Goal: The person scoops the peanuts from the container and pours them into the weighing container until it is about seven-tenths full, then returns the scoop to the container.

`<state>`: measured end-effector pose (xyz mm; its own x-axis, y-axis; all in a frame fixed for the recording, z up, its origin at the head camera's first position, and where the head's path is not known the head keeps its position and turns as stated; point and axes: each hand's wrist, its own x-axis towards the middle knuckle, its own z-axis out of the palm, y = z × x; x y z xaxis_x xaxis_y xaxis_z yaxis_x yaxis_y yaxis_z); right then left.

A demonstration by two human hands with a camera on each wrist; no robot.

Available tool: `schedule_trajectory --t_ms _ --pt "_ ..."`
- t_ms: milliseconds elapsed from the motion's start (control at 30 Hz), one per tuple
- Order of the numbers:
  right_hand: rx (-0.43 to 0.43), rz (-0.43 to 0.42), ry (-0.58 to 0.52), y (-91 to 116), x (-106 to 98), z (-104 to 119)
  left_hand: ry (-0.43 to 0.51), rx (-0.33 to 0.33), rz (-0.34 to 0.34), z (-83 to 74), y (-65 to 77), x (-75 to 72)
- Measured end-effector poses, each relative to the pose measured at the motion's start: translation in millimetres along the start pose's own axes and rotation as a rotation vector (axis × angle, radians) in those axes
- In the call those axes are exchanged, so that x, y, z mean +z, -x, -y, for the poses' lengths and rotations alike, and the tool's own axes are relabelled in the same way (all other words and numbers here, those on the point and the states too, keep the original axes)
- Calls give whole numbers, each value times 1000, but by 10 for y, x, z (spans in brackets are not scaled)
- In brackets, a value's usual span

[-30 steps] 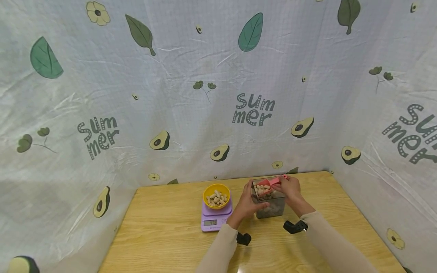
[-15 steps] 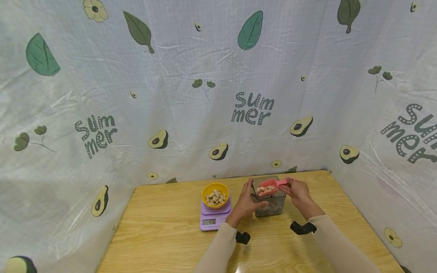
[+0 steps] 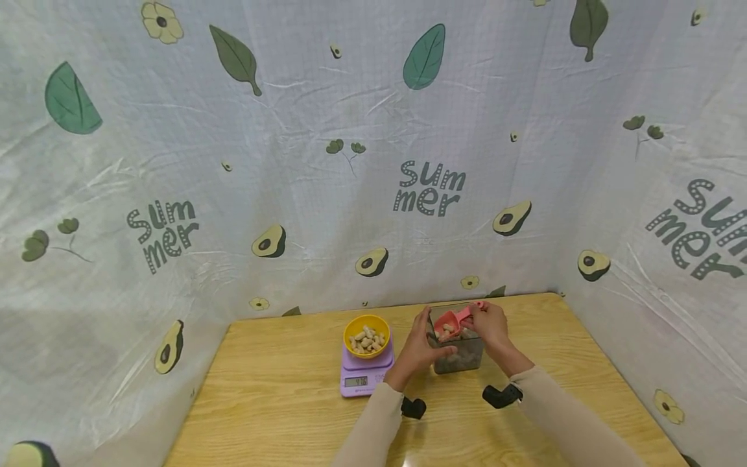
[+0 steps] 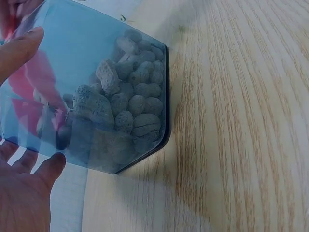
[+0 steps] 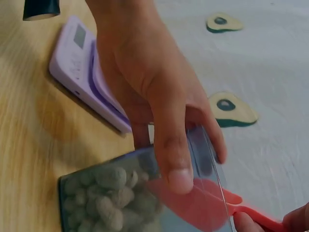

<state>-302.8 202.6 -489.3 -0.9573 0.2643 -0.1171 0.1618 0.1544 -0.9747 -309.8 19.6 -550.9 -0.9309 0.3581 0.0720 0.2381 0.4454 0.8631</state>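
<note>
A clear, grey-tinted container (image 3: 461, 360) with a squarish top stands on the table, partly filled with unshelled peanuts (image 4: 137, 104). My left hand (image 3: 419, 350) grips its left side, thumb across the front wall and fingers behind. My right hand (image 3: 491, 327) pinches the handle of a pink scoop (image 3: 447, 322), whose bowl is tilted inside the container's mouth with a few peanuts at its lip. Through the clear wall in the right wrist view, the pink scoop (image 5: 193, 208) shows above the peanut pile. Only fingertips of the right hand appear there.
Left of the container, a purple kitchen scale (image 3: 362, 364) with a lit display carries a yellow bowl (image 3: 366, 318) of peanuts. The wooden table (image 3: 280, 389) meets a printed plastic sheet (image 3: 315, 194) at the back and sides.
The right hand drew the scoop to the right, then brought it back left and tipped it lower into the container. Fewer peanuts lie in it now. The left hand kept its grip.
</note>
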Motion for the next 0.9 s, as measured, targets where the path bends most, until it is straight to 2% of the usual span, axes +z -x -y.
schedule_trajectory --t_ms 100,300,433,533,667,800,900 --pt "-69 -50 112 -25 66 14 -6 8 4 8 -3 5" --pt "-258 -209 355 -56 -4 -40 -15 8 7 -3 9 17" --pt "-363 -220 503 -33 31 -81 -5 15 9 -8 14 4" --pt "-361 -168 540 -28 108 -91 3 25 14 -1 11 -6" --pt "-312 -131 505 -49 145 -72 7 24 16 -3 2 2" --pt "-263 -135 437 -79 128 -48 22 21 8 -11 -2 7" --pt "-276 -138 466 -95 148 -57 15 21 8 -14 -8 7"
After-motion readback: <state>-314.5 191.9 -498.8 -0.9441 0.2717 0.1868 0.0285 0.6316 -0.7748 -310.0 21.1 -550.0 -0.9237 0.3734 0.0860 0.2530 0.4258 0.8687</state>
